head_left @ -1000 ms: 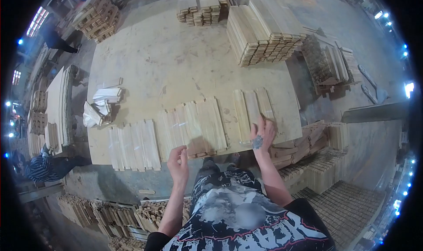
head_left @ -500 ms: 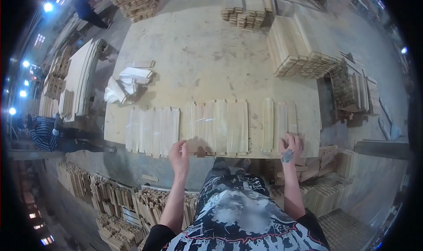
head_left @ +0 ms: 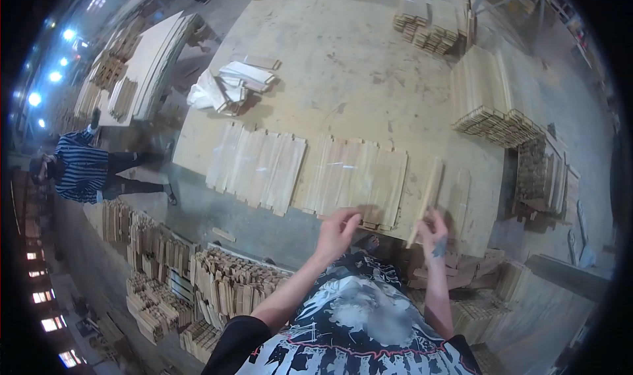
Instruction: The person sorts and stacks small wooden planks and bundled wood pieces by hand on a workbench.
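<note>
My right hand [head_left: 432,229] grips a narrow wooden plank [head_left: 432,194] near its lower end, and the plank is raised on its edge. Another plank [head_left: 461,194] lies flat just to its right. My left hand [head_left: 339,231] holds nothing; its fingers are loosely bent and apart, by the near edge of a row of planks [head_left: 359,177] laid side by side. Further left is a second row of planks [head_left: 256,164], some with uneven ends.
White-faced wood pieces [head_left: 231,85] lie in a loose heap on the large table [head_left: 316,58]. Plank stacks [head_left: 491,91] stand on its right side and far end [head_left: 428,22]. A person [head_left: 82,164] in a striped top stands at left. Bundled wood strips [head_left: 231,276] stand on the floor below.
My right hand has lifted a plank onto its edge. My left hand has moved right, from the left row to the middle row. The view has turned and shifted.
</note>
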`<state>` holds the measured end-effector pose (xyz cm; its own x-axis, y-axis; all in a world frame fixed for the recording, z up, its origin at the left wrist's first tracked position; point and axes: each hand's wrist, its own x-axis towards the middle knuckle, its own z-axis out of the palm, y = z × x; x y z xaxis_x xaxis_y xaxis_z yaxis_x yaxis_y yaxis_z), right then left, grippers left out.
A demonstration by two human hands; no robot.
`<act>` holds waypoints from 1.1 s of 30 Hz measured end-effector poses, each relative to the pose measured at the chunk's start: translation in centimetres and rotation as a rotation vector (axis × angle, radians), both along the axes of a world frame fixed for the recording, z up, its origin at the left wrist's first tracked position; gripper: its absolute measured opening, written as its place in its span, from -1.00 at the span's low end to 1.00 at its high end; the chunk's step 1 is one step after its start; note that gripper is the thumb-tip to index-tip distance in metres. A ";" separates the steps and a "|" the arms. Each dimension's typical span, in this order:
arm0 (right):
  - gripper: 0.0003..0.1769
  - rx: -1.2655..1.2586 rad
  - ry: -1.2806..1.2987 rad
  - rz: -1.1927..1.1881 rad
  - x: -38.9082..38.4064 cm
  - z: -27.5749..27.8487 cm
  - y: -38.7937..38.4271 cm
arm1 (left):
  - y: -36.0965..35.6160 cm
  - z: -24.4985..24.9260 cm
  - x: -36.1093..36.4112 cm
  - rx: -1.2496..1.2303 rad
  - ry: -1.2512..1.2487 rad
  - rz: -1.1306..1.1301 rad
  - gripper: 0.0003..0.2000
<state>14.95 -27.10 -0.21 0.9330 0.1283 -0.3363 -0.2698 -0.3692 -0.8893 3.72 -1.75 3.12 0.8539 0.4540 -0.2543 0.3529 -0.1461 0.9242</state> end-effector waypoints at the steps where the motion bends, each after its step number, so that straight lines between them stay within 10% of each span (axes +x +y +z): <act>1: -0.38 0.047 0.058 0.053 -0.7 2.4 2.7 | -0.2 -0.1 0.3 -0.057 -0.050 -0.010 -0.74; 8: -0.22 -0.024 -0.261 0.652 -4.3 4.9 14.5 | 4.1 -0.3 0.2 0.110 -0.071 0.289 -0.70; 15: -0.52 -0.207 -0.552 0.864 -1.1 -0.6 20.4 | 13.5 -5.4 -2.0 0.581 0.130 0.237 -0.71; 33: -0.28 -0.397 -0.763 0.737 1.0 -3.0 21.6 | 9.5 -7.2 0.3 0.476 -0.007 0.199 -0.77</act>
<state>15.98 -5.50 -3.18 0.6529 0.7427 0.1486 0.6930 -0.5066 -0.5129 4.03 7.73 -4.07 0.7402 0.6719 0.0253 0.4107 -0.4816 0.7742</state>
